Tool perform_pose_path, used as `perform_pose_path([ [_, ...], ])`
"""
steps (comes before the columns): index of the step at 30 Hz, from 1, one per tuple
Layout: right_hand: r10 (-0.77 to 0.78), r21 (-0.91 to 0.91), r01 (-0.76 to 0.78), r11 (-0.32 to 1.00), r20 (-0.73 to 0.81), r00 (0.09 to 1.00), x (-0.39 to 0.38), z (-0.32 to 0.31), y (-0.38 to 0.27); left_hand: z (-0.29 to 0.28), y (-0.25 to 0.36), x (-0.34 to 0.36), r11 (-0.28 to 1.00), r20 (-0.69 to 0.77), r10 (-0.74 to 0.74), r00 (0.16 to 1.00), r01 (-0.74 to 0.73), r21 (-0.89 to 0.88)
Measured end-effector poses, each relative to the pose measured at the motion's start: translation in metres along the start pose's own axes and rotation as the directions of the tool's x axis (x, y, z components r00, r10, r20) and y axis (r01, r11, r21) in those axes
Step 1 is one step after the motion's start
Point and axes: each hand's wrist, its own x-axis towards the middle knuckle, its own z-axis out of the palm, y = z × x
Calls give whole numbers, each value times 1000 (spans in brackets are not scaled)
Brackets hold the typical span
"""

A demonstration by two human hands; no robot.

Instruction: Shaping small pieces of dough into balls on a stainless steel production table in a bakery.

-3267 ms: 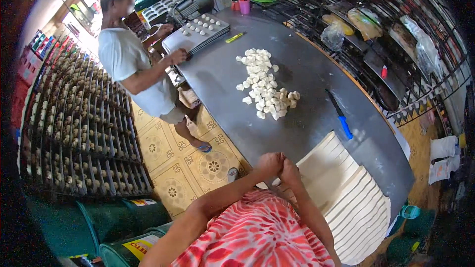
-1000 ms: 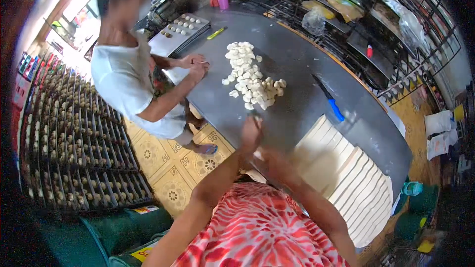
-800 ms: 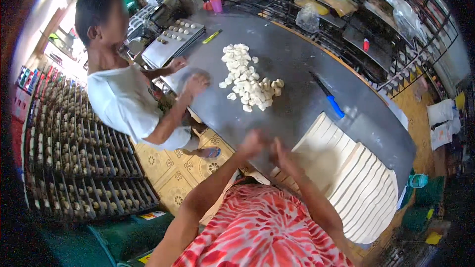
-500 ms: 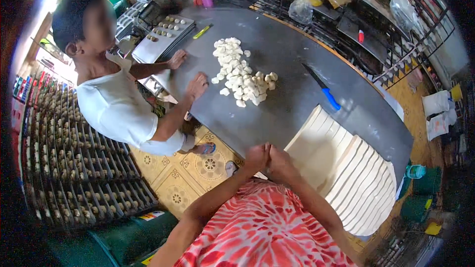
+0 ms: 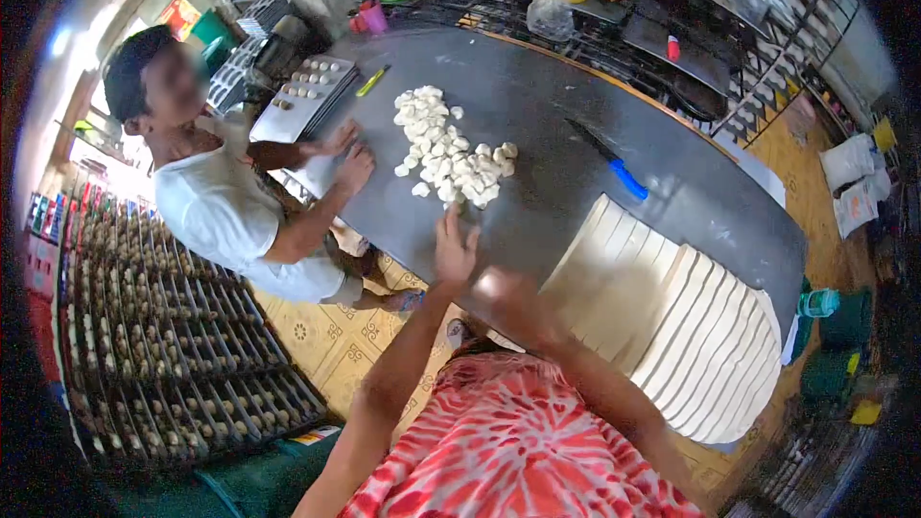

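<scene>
My left hand [image 5: 455, 247] reaches over the table's near edge, fingers stretched out towards a pile of small white dough pieces [image 5: 451, 163]. Its fingertips are just short of the nearest pieces, and I see nothing in its grasp. Beside it, my right hand [image 5: 518, 305] is curled and blurred by motion, with a pale lump of dough [image 5: 491, 284] showing at its fingers. To the right lies a wide sheet of dough cut into strips [image 5: 715, 336]. A knife with a blue handle [image 5: 627, 178] rests beyond that sheet.
Across the table's left side stands a person in white [image 5: 216, 197], both hands at the grey tabletop [image 5: 547, 153]. Trays with dough balls [image 5: 309, 96] sit at the far left. A loaded rack [image 5: 182, 326] fills the left floor; metal shelves [image 5: 662, 48] stand behind the table.
My hands have come apart from each other. The left moved forward and left towards the dough pile; the right stayed near the table edge. The whole view has shifted slightly.
</scene>
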Motion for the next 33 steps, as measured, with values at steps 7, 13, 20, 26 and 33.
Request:
perform_pose_path([
  [7,349,-391,-322,862,-2,937,-63,-3,48,20,5,-96,980,817,-57,574,188,-64],
  [13,493,-278,-505,817,-119,862,-78,-43,47,22,-60,-125,964,524,54,850,-180,194],
  [20,717,29,-726,688,-181,673,-21,-36,95,-1,-72,-42,730,368,-361,857,505,-461],
  [26,553,25,-613,789,-462,693,101,-33,143,-2,-80,91,983,90,-126,988,136,-123],
  [33,641,75,-716,694,-517,567,272,-12,158,6,-75,180,998,399,-18,917,41,-50],
])
